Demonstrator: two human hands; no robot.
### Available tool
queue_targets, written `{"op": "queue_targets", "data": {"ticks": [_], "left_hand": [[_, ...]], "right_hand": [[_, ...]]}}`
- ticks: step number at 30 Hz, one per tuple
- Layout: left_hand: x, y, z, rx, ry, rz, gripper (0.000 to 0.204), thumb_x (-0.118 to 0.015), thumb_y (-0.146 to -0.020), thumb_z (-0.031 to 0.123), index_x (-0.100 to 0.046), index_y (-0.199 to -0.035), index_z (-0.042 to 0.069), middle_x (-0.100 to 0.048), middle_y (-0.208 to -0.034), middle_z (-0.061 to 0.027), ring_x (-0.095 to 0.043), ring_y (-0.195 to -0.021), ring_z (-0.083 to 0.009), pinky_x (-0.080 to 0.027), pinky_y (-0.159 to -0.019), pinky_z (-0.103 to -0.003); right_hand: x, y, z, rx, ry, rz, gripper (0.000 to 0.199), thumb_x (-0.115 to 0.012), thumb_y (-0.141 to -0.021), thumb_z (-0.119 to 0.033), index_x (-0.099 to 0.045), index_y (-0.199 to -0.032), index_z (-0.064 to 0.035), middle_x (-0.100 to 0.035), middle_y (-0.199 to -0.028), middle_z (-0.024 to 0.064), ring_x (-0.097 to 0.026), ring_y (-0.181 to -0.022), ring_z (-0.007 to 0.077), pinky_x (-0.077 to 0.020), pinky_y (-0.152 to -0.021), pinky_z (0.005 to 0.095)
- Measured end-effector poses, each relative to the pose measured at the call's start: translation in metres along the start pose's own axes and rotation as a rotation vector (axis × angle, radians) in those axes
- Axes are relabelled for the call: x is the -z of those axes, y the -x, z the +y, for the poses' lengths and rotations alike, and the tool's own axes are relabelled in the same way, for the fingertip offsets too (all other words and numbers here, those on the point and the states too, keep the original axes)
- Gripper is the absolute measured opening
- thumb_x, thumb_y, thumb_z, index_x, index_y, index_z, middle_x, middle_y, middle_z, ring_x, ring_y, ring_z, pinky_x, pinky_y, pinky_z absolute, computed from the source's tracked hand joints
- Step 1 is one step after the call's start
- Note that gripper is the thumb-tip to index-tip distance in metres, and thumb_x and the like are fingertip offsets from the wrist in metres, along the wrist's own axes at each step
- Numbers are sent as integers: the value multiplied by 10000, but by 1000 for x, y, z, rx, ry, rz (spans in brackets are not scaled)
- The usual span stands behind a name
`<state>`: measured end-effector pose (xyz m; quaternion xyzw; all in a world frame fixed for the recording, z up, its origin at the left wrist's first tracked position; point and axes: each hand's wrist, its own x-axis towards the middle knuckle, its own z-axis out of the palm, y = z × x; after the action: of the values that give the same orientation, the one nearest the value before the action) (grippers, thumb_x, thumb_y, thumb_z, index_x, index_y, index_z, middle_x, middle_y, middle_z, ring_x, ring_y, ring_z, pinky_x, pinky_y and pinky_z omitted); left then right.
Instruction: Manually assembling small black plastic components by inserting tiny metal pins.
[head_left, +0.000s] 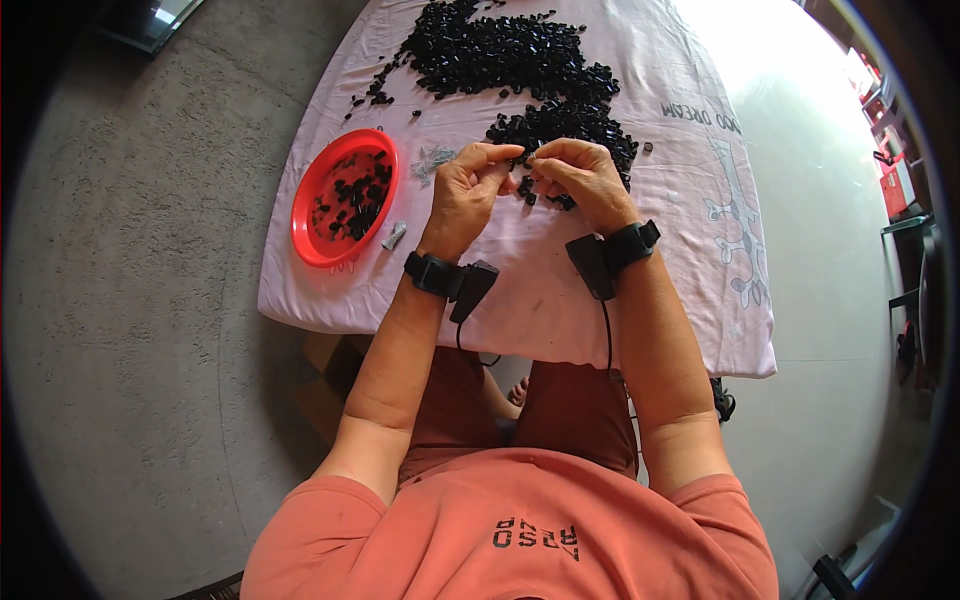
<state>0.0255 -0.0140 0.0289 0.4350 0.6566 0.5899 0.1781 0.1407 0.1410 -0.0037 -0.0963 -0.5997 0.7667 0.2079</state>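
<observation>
Over the front of a heap of small black plastic pieces [560, 115], my two hands are brought close together with bent fingers. My left hand [470, 190] is closed, thumb and forefinger pinched at what looks like one small black piece [519, 158]. Just beside it, my right hand [590, 180] is also closed in a pinch, its fingertips almost touching the left ones; what it grips is too small to make out. A few loose black pieces lie on the cloth under the fingers. Both wrists wear black straps with a boxy device and a cable.
A red round basin [308, 225] with black pieces inside stands at the table's left. Between it and my left hand lie a patch of small clear or silvery bits [430, 163] and a small grey object [394, 236]. A pale pink printed cloth [690, 270] covers the table.
</observation>
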Motion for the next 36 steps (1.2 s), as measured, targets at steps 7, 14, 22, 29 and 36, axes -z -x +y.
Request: {"op": "queue_targets", "data": {"ticks": [7,14,22,29,36], "left_hand": [[-2,-2,4,14,4,12,222,-576,-970,-29,-690,-1155,15,-686,-1001,-37,-661,-892,-109,-553,-843,-265],[-8,-3,2,-46,-3,7,213,-599,-938,-65,-688,-1113,17,-677,-1002,-43,-665,-893,-113,-551,-819,-253],[-7,-6,9,-37,-121,30,90,-617,-936,-46,-671,-981,10,-678,-899,-37,-670,-783,-104,-552,-725,-245],[-11,-6,10,-98,-170,73,82,-635,-928,-38,-691,-973,2,-686,-880,-41,-669,-772,-98,-548,-712,-243],[-13,-5,16,-59,-239,103,71,-644,-908,-45,-695,-944,-11,-686,-849,-50,-663,-741,-99,-541,-679,-244]], "right_hand": [[0,-1,2,2,36,-35,124,-673,-944,-144,-715,-975,-33,-675,-783,8,-605,-670,54,-492,-610,205],[-3,0,1,8,62,-59,117,-666,-938,-113,-715,-975,-15,-658,-757,1,-589,-644,57,-475,-586,212],[-3,1,-1,19,85,-59,111,-658,-923,-98,-712,-959,-8,-654,-750,-3,-580,-641,55,-474,-584,222],[-3,0,3,32,97,-65,113,-658,-916,-91,-714,-963,-5,-644,-746,-9,-570,-645,51,-464,-584,216],[-4,1,1,39,117,-52,136,-670,-933,-113,-722,-996,-5,-656,-760,-10,-576,-642,46,-465,-580,205]]}}
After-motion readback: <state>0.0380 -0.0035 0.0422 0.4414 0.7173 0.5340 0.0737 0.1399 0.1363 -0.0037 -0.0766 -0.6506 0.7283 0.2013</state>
